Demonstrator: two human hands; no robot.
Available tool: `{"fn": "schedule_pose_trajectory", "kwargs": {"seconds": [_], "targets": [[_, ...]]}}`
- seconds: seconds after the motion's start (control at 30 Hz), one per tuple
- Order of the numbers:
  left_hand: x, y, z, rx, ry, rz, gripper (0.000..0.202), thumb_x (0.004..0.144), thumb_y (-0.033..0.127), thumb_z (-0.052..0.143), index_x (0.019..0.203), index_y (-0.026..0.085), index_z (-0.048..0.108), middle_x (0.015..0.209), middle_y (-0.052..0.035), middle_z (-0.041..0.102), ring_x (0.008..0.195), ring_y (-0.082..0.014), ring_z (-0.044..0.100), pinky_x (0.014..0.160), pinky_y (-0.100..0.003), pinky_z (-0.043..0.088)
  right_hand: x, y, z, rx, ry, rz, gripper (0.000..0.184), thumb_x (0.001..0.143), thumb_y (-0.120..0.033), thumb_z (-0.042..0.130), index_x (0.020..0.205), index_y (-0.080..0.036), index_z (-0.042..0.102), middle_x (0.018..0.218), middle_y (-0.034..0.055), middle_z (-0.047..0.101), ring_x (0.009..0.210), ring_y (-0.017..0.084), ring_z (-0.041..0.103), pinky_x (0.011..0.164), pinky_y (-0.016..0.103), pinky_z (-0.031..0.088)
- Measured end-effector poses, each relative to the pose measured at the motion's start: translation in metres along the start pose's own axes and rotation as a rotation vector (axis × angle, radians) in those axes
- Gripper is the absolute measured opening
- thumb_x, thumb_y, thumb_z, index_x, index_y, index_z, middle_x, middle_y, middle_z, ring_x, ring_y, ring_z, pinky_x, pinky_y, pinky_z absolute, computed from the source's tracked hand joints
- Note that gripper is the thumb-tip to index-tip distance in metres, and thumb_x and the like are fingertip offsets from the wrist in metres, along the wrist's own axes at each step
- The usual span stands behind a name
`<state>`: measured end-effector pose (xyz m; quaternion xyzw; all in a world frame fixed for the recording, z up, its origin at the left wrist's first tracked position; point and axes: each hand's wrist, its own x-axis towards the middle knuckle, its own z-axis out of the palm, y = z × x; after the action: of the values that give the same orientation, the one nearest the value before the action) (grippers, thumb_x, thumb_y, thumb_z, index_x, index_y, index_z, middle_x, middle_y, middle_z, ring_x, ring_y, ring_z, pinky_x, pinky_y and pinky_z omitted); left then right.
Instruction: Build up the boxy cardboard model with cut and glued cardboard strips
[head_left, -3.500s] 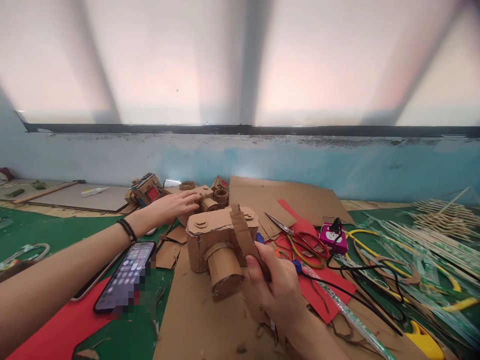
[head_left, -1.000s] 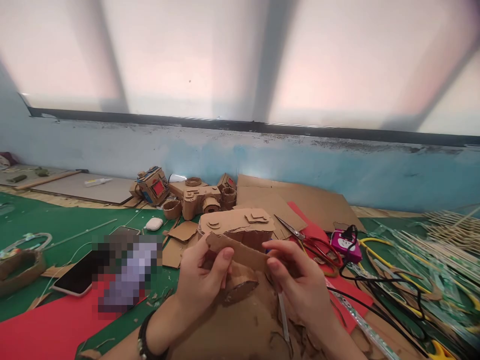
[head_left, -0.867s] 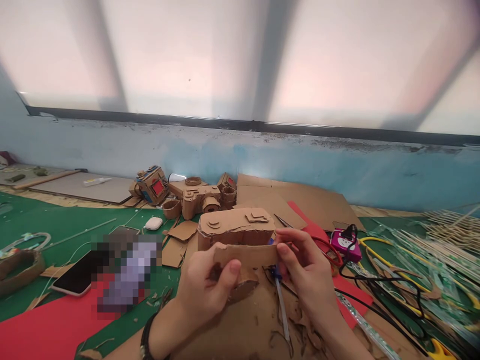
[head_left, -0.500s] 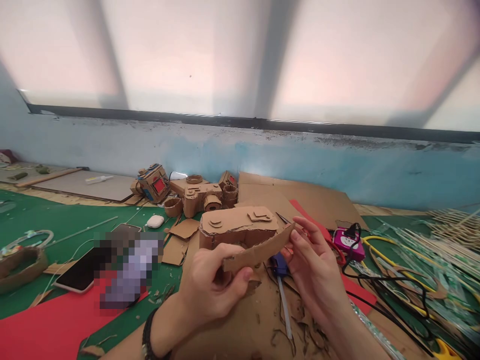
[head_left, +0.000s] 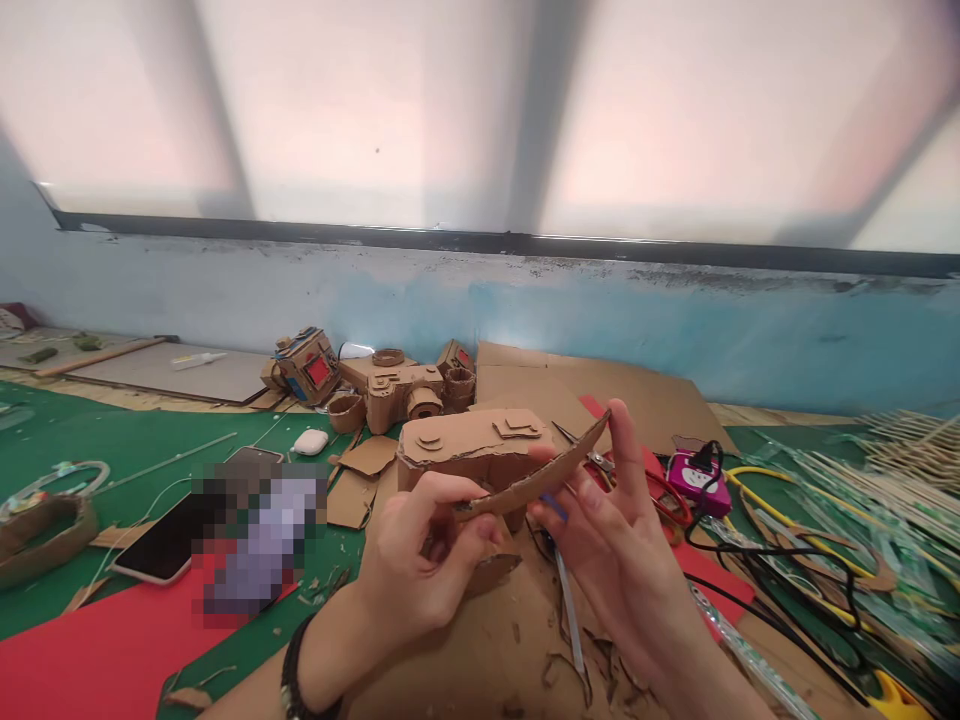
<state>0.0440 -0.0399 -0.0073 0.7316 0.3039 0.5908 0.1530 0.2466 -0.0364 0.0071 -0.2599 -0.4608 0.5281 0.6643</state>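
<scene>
The left hand (head_left: 416,555) has a narrow grip, pinching the left end of the strip (head_left: 536,484). From there the strip curves up rightward to a fingertip of the right hand (head_left: 626,545), whose grip is wide, fingers spread. Just beyond the strip stands the cardboard camera (head_left: 469,438); scissors (head_left: 601,461) lie right of it.

1. No word, brand or number can be read anywhere.
2. The purple socket box (head_left: 698,480) carries a white printed patch with dark marks, too small to make out.
3. Green print shows along the clear plastic strip (head_left: 750,651) at the lower right; its characters are blurred past reading.
4. Green marks on the plastic sleeves (head_left: 881,525) farther right are equally illegible.
5. The phone (head_left: 266,545) is pixelated and unreadable.
</scene>
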Motion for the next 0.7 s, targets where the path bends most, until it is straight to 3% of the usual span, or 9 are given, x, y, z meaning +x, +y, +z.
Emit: {"fn": "schedule_pose_trajectory", "kwargs": {"seconds": [0.1,0.2,0.3,0.43,0.6,0.7], "targets": [[0.003,0.007,-0.002,0.036,-0.015,0.154,0.009,0.107,0.025,0.067,0.115,0.027,0.064,0.072,0.0022,0.077,0.045,-0.0132,0.064,0.043,-0.025,0.048,-0.006,0.004,0.003,-0.017,-0.065,-0.024,0.101,0.098,-0.045,0.084,0.174,-0.061,0.019,0.109,0.0016,0.087,0.089,0.020,0.083,0.075,0.033,0.068],[0.005,0.013,-0.004,0.058,-0.066,0.254,0.015,0.106,0.021,0.068,0.118,0.028,0.067,0.083,-0.0011,0.083,0.054,-0.0154,0.071,0.053,-0.027,0.055,-0.008,0.005,0.002,-0.051,-0.113,-0.029,0.105,0.098,-0.049,0.084,0.175,-0.062,0.013,0.090,-0.0039,0.082,0.078,0.020,0.080,0.068,0.033,0.067],[0.005,0.015,-0.003,0.076,-0.111,0.311,0.016,0.107,0.021,0.066,0.122,0.028,0.067,0.085,-0.0034,0.084,0.063,-0.0196,0.076,0.058,-0.031,0.057,-0.008,0.004,0.003,-0.061,-0.126,-0.021,0.102,0.098,-0.050,0.084,0.175,-0.059,0.018,0.079,-0.0054,0.076,0.070,0.018,0.076,0.064,0.030,0.065],[0.009,0.016,0.001,0.091,-0.113,0.409,0.011,0.111,0.033,0.061,0.119,0.025,0.063,0.075,0.0003,0.077,0.054,-0.0158,0.064,0.051,-0.029,0.047,-0.011,0.002,0.005,-0.055,-0.097,-0.027,0.095,0.098,-0.047,0.084,0.175,-0.054,0.028,0.087,-0.0015,0.080,0.064,0.016,0.075,0.062,0.028,0.064],[0.010,0.021,0.004,0.072,-0.099,0.420,0.033,0.115,0.053,0.053,0.115,0.021,0.062,0.074,-0.0017,0.072,0.061,-0.0157,0.066,0.053,-0.026,0.049,-0.013,-0.005,0.005,-0.141,-0.015,-0.045,0.086,0.099,-0.046,0.082,0.171,-0.054,0.034,0.100,0.0005,0.085,0.062,0.016,0.075,0.054,0.025,0.061],[0.007,0.023,0.006,0.092,-0.069,0.408,0.028,0.114,0.045,0.054,0.113,0.019,0.064,0.076,-0.0030,0.071,0.062,-0.0163,0.065,0.055,-0.027,0.052,-0.013,-0.010,0.006,-0.236,0.019,-0.118,0.074,0.097,-0.047,0.086,0.161,-0.047,0.051,0.091,-0.0008,0.083,0.057,0.015,0.071,0.050,0.022,0.058]]}}
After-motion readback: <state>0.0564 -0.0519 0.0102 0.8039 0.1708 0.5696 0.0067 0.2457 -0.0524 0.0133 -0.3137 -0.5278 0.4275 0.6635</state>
